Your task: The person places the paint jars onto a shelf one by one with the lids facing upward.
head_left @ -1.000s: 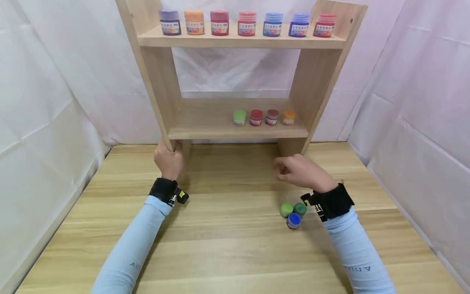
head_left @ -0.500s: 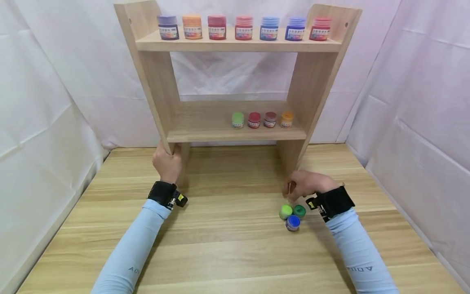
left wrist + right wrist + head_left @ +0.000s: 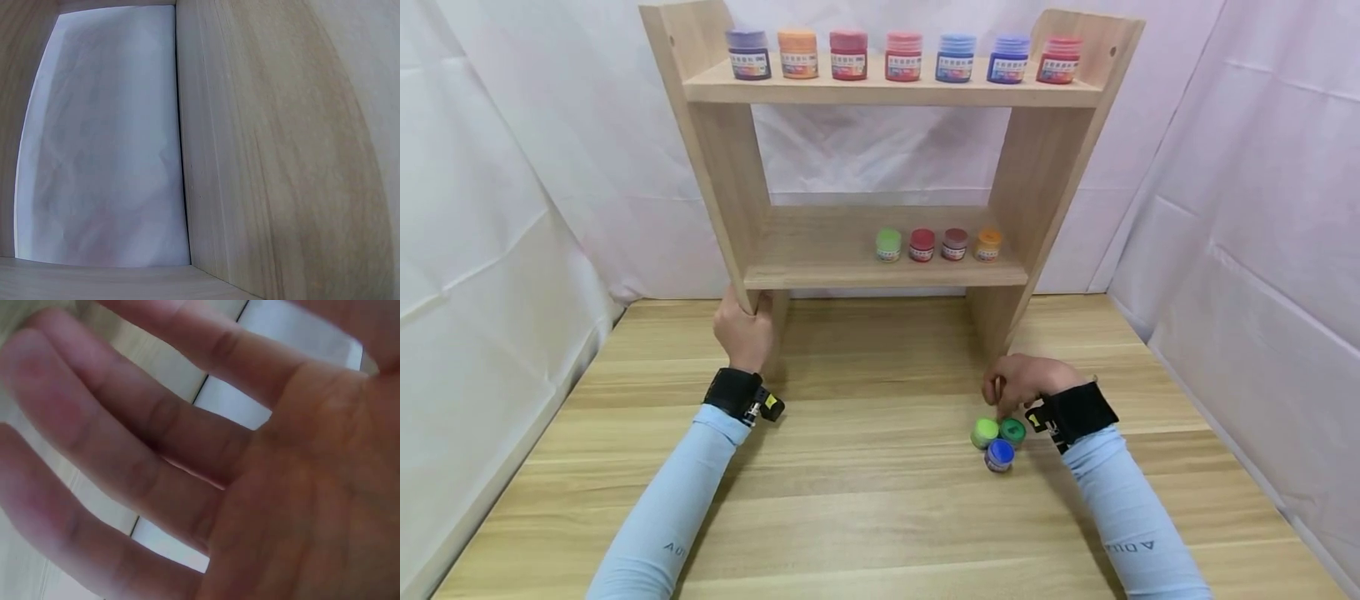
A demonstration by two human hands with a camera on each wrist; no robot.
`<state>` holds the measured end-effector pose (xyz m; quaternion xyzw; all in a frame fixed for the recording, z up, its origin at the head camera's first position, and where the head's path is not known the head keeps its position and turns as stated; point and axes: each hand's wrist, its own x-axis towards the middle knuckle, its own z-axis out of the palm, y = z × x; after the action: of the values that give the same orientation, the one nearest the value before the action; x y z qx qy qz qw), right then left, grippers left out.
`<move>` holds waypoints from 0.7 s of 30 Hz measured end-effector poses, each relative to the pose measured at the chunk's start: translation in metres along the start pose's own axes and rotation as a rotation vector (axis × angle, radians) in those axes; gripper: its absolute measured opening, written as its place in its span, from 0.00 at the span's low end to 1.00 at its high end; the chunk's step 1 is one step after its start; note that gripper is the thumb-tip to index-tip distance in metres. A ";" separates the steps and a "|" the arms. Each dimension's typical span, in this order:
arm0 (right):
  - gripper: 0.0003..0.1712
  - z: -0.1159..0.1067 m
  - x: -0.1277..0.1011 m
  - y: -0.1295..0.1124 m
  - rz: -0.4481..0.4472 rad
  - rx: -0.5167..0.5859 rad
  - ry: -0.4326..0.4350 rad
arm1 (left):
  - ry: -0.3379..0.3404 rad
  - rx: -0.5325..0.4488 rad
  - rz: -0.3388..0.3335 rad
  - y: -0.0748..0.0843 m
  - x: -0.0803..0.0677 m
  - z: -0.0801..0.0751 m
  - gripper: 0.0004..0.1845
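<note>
At the lower left edge of the wooden shelf, my left hand grips the side panel, its fingertips hidden behind the wood. The left wrist view is filled by the shelf's bare wood, without the hand. My right hand hangs fingers down just behind a dark green-lidded paint jar; whether it touches the jar cannot be told. In the right wrist view its fingers are loosely bent with nothing seen between them. A light green jar and a blue-lidded jar stand close against the dark green one.
On the middle board stand a green jar, a red jar, a brown jar and an orange jar. Several larger paint jars line the top board. White cloth hangs around the wooden table.
My right hand has come down toward me, from beside the shelf's lower right panel to the small jars on the table. The left hand keeps its grip on the shelf.
</note>
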<state>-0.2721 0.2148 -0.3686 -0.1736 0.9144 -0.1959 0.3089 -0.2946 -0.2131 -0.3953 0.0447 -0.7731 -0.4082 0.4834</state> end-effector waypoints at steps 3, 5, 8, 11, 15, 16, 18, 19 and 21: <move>0.16 0.000 0.001 0.002 0.023 -0.025 0.030 | 0.000 -0.001 -0.004 0.001 0.000 0.000 0.14; 0.16 -0.001 0.002 0.004 0.045 -0.051 0.047 | 0.000 0.000 -0.002 0.001 0.001 0.000 0.14; 0.16 -0.002 0.003 0.005 0.069 -0.083 0.065 | 0.004 0.003 0.004 0.001 0.001 0.000 0.13; 0.15 -0.001 0.005 0.006 0.066 -0.102 0.076 | 0.006 0.004 0.005 0.000 0.001 0.000 0.13; 0.14 0.001 0.008 0.006 0.060 -0.143 0.094 | 0.006 0.010 0.000 -0.001 0.001 0.001 0.13; 0.14 0.001 0.008 0.006 0.064 -0.148 0.096 | 0.006 0.012 -0.001 -0.001 0.001 0.001 0.13; 0.15 0.001 0.010 0.006 0.072 -0.148 0.098 | 0.001 0.011 -0.004 0.000 0.001 0.000 0.14; 0.15 0.001 0.010 0.006 0.076 -0.143 0.098 | 0.000 0.011 -0.006 -0.001 0.001 0.000 0.14; 0.14 0.001 0.011 0.007 0.073 -0.133 0.097 | -0.003 0.009 -0.009 -0.001 0.001 0.000 0.14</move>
<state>-0.2809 0.2160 -0.3781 -0.1507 0.9449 -0.1315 0.2590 -0.2954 -0.2137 -0.3951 0.0497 -0.7754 -0.4069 0.4804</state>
